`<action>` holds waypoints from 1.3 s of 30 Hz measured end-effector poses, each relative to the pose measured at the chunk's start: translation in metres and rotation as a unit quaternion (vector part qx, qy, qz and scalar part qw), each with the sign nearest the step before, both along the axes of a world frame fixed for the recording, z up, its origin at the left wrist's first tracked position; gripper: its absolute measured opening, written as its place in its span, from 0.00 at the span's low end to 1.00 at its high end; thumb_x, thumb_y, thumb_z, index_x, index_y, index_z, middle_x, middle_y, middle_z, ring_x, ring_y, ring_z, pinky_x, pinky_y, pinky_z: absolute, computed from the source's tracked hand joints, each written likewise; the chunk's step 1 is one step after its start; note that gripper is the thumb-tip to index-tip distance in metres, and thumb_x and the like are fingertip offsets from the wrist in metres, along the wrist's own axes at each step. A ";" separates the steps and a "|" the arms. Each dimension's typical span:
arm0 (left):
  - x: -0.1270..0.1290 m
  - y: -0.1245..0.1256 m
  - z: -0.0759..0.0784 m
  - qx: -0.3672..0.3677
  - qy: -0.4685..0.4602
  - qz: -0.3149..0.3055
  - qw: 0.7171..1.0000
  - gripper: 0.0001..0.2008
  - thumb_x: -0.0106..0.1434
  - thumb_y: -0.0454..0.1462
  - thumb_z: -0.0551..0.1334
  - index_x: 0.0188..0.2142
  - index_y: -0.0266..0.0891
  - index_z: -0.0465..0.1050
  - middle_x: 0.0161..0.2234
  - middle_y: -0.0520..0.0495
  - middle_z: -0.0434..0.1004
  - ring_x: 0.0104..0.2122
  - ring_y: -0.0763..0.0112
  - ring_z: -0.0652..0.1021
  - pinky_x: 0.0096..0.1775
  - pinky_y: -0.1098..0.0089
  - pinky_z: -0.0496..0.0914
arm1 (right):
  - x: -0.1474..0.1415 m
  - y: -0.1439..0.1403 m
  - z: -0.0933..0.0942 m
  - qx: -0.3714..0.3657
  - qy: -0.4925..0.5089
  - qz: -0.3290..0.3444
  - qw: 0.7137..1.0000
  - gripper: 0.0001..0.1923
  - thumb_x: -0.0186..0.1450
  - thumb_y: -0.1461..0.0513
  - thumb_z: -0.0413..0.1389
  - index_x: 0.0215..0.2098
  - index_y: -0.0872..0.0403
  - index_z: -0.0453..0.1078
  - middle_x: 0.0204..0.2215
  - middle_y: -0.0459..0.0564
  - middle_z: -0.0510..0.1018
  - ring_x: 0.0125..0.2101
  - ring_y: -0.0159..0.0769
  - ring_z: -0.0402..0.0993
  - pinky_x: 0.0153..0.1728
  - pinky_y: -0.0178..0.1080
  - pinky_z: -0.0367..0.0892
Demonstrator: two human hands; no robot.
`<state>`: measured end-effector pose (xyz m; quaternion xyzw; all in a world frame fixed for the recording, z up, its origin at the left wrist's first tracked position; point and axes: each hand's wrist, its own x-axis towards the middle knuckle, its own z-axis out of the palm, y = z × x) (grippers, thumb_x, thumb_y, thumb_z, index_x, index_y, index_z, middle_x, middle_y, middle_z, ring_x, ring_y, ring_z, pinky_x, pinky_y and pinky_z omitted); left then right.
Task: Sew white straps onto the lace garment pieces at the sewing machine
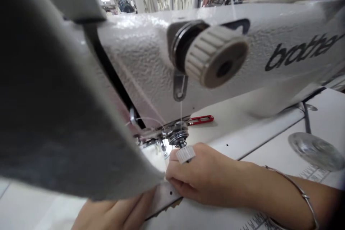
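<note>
A: What sits under the needle end of the machine?

B: A pale strip of fabric (165,196) lies flat on the white surface (269,133), running in beneath the metal presser parts (176,136). A small hole or dot shows on it near the fingers.

A: And the hands?

B: The right hand (199,178) is curled closed, thumb and fingertips pinching the strip's edge just in front of the needle area; it seems to keep the edge lined up with the foot. A thin bangle (302,196) circles that wrist. The left hand (118,214) lies low at the frame's bottom, fingers flat and pressing the fabric down; much of it is hidden by a grey panel (59,115) close to the camera, so whether it grips anything cannot be told.

A: So the fabric lies between them?

B: Yes, touching both, likely held taut that way.

A: Further out?

B: The sewing machine (151,57) arm looms above, with a ribbed tension knob (215,55) and thread dropping down. Red thread snips (201,119) rest behind, and a metal disc (315,149) lies to the right.
</note>
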<state>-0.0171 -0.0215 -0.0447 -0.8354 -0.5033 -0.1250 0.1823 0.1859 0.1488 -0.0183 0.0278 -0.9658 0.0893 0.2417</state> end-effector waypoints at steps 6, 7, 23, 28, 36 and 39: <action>0.010 0.012 0.018 -0.052 -0.054 0.023 0.997 0.18 0.67 0.29 0.50 0.53 0.35 0.69 0.38 0.46 0.79 0.36 0.64 0.76 0.43 0.63 0.65 | -0.003 -0.003 -0.003 -0.065 0.000 -0.028 0.997 0.09 0.64 0.67 0.49 0.28 0.55 0.69 0.23 0.44 0.71 0.22 0.31 0.59 0.21 0.38 0.50; 0.012 0.013 0.022 -0.049 -0.058 0.020 0.997 0.17 0.67 0.28 0.50 0.52 0.35 0.70 0.38 0.46 0.78 0.37 0.65 0.76 0.43 0.64 0.64 | -0.003 -0.003 -0.004 -0.072 -0.007 -0.030 0.997 0.09 0.64 0.67 0.49 0.28 0.55 0.69 0.24 0.44 0.72 0.22 0.31 0.60 0.21 0.38 0.49; 0.023 0.018 0.024 -0.073 -0.123 0.052 0.988 0.11 0.70 0.31 0.52 0.48 0.34 0.70 0.36 0.44 0.72 0.33 0.69 0.71 0.34 0.69 0.67 | 0.002 -0.001 0.000 -0.118 -0.029 -0.017 0.993 0.09 0.64 0.68 0.48 0.31 0.57 0.68 0.29 0.46 0.75 0.21 0.28 0.54 0.23 0.36 0.47; 0.024 0.019 0.024 -0.092 -0.146 0.050 0.984 0.12 0.70 0.30 0.51 0.48 0.36 0.70 0.38 0.47 0.71 0.35 0.72 0.72 0.37 0.72 0.68 | 0.001 0.000 0.000 -0.123 -0.035 -0.016 0.992 0.09 0.64 0.68 0.49 0.29 0.57 0.69 0.30 0.46 0.76 0.21 0.28 0.51 0.22 0.35 0.47; 0.024 0.019 0.025 -0.104 -0.177 0.056 0.977 0.11 0.69 0.29 0.52 0.47 0.37 0.70 0.37 0.47 0.70 0.33 0.72 0.71 0.35 0.72 0.69 | 0.003 -0.003 0.002 -0.119 -0.050 -0.024 0.991 0.08 0.64 0.69 0.49 0.28 0.55 0.67 0.28 0.44 0.73 0.21 0.28 0.50 0.22 0.34 0.49; 0.024 0.021 0.028 -0.109 -0.186 0.044 0.976 0.10 0.68 0.28 0.53 0.45 0.36 0.70 0.37 0.47 0.70 0.33 0.72 0.71 0.35 0.71 0.69 | 0.003 -0.001 0.002 -0.123 -0.058 -0.015 0.991 0.08 0.64 0.69 0.49 0.28 0.55 0.66 0.27 0.44 0.72 0.21 0.28 0.52 0.22 0.34 0.49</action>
